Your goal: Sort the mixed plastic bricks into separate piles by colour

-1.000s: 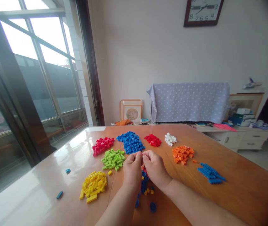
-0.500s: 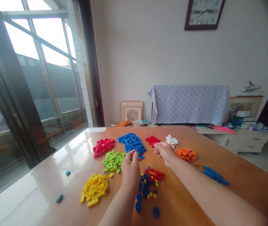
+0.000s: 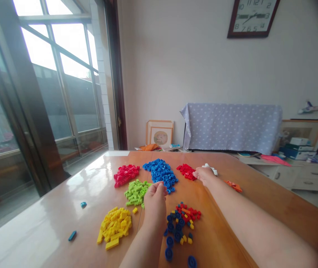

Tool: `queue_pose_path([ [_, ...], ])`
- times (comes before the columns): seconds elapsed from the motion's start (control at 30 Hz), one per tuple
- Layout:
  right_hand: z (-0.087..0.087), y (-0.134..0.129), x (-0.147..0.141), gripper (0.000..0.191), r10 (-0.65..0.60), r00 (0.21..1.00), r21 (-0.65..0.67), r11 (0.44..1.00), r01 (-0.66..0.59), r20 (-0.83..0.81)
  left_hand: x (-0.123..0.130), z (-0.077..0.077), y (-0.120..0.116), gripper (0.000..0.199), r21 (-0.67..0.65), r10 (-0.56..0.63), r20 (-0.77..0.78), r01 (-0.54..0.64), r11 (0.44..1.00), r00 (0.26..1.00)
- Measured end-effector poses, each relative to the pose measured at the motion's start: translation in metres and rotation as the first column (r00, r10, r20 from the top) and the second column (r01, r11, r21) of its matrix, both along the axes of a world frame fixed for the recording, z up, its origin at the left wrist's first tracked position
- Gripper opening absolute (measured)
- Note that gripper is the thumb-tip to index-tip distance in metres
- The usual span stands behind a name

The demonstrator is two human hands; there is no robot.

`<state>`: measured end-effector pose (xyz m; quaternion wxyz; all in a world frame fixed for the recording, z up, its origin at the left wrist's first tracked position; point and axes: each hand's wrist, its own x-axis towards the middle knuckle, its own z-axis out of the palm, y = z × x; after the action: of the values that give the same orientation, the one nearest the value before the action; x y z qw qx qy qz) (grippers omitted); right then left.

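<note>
My left hand (image 3: pixel 156 198) is closed, fingertips pinched together, beside the lime green bricks (image 3: pixel 136 192); anything in the pinch is too small to make out. Farther right, my right hand (image 3: pixel 204 175) reaches to the edge of a red pile (image 3: pixel 186 172), its fingers bent and their tips partly hidden. White bricks (image 3: pixel 214 170) show just behind that hand. My right forearm covers most of the orange bricks (image 3: pixel 234 186). Blue round pieces (image 3: pixel 163 173) lie beyond my left hand. Nearer me is a mixed group with red bricks (image 3: pixel 194 213) and dark blue round pieces (image 3: pixel 178 225).
Yellow bricks (image 3: pixel 115 225) and pinkish-red bricks (image 3: pixel 126 175) form piles on the left of the wooden table (image 3: pixel 53 223). Two small teal pieces (image 3: pixel 83 204) lie farther left. Behind the table stands a low white cabinet (image 3: pixel 301 172).
My right hand has moved from beside the red pile's near edge to its right edge, with the forearm now over the orange bricks. The view has shifted slightly. My left hand stays pinched.
</note>
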<state>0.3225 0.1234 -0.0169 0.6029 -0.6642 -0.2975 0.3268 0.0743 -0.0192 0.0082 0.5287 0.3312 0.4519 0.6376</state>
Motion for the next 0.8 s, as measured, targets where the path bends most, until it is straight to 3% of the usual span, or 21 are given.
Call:
queue_pose_path([
  [0.33,0.006,-0.025,-0.007,0.012,0.065,0.998,0.033,0.997,-0.065,-0.011,0.000,0.005,-0.003,0.047,-0.004,0.002,-0.010,-0.002,1.000,1.000],
  [0.57,0.013,-0.083,-0.032,0.018,0.317,0.945,0.012,0.948,-0.319,0.078,0.002,0.005,-0.005,0.042,0.006,-0.041,-0.040,0.042,0.999,0.998],
  [0.7,0.006,-0.107,-0.040,0.014,0.454,0.856,-0.069,0.889,-0.452,0.248,0.003,0.004,-0.005,0.044,0.012,-0.051,-0.039,0.051,0.999,0.998],
  [0.8,-0.002,-0.107,-0.036,0.014,0.436,0.806,-0.122,0.897,-0.424,0.401,0.003,0.005,-0.004,0.043,0.003,-0.056,-0.044,0.056,0.998,0.997],
])
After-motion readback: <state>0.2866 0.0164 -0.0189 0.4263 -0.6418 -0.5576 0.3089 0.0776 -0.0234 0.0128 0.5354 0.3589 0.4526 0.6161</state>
